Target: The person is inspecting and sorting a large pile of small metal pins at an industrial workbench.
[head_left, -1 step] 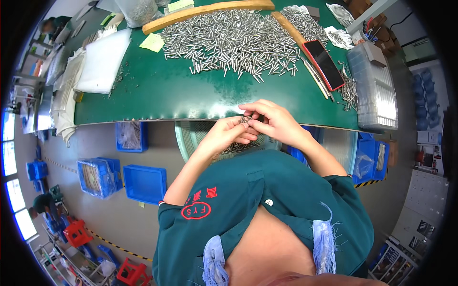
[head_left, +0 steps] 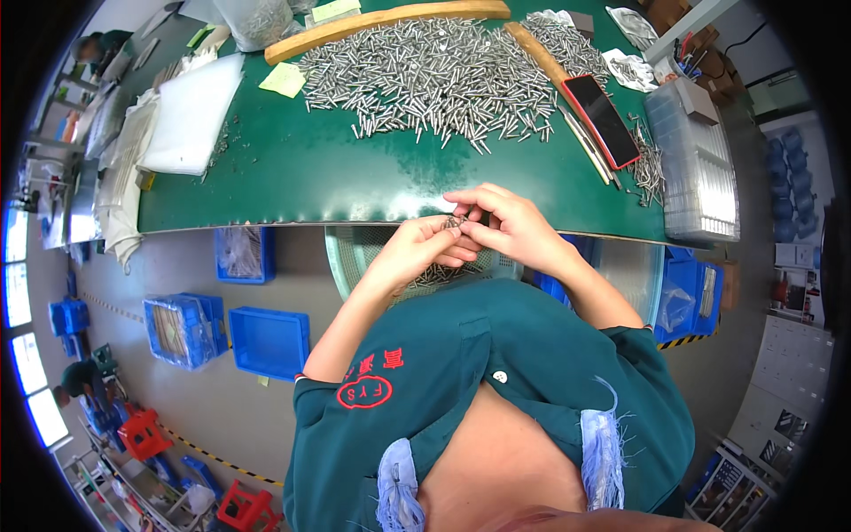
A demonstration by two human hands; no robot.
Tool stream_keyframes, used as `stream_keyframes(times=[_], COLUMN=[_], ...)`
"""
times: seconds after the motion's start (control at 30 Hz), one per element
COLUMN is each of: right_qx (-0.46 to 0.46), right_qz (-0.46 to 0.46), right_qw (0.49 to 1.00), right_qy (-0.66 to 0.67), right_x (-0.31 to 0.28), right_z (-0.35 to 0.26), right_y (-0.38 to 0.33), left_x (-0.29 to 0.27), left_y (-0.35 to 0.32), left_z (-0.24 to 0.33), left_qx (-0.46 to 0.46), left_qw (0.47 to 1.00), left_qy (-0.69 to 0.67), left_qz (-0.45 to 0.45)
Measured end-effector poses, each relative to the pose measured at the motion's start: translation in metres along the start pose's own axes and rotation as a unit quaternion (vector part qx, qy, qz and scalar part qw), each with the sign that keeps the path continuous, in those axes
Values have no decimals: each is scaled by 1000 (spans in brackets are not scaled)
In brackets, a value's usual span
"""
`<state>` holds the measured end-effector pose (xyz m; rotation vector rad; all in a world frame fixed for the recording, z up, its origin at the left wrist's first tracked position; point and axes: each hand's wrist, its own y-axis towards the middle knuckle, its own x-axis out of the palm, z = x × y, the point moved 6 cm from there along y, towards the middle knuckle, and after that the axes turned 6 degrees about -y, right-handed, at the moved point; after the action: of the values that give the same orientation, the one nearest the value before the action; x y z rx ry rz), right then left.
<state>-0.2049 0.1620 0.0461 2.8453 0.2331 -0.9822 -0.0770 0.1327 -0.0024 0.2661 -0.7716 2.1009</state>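
Observation:
Just past the table's near edge, my left hand [head_left: 424, 248] is curled closed around a few small metal pins [head_left: 455, 222]. My right hand [head_left: 512, 229] meets it from the right, thumb and fingers pinched on the same pins, most of which the fingers hide. Below my hands is a pale green basket [head_left: 341, 257] with more metal pins [head_left: 436, 276] in it. Farther off on the green table [head_left: 310, 182] spreads a large heap of silvery pins [head_left: 434, 75].
Wooden bars [head_left: 381, 19] border the heap. A red-edged phone [head_left: 603, 121] leans across one bar beside thin rods [head_left: 585, 146]. Clear plastic trays [head_left: 696, 168] stand at the right; white foam sheets [head_left: 193, 115] lie left. Blue bins [head_left: 269, 343] rest on the floor.

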Motion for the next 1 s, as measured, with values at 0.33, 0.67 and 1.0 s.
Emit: stream_keyframes(times=[0.33,0.67,1.0], right_qx=[54,42,60], right_qz=[35,35,39], right_qw=[979,973,982], right_qy=[194,222,177], right_x=[-5,-8,-3], right_z=[-6,-9,-4], right_y=[0,-1,1], left_x=[-1,-1,0], left_y=[-10,-14,-12], left_z=[22,28,29], left_qx=[28,30,54], left_qw=[1000,999,995], left_qy=[-2,20,90], left_qz=[-11,-3,2])
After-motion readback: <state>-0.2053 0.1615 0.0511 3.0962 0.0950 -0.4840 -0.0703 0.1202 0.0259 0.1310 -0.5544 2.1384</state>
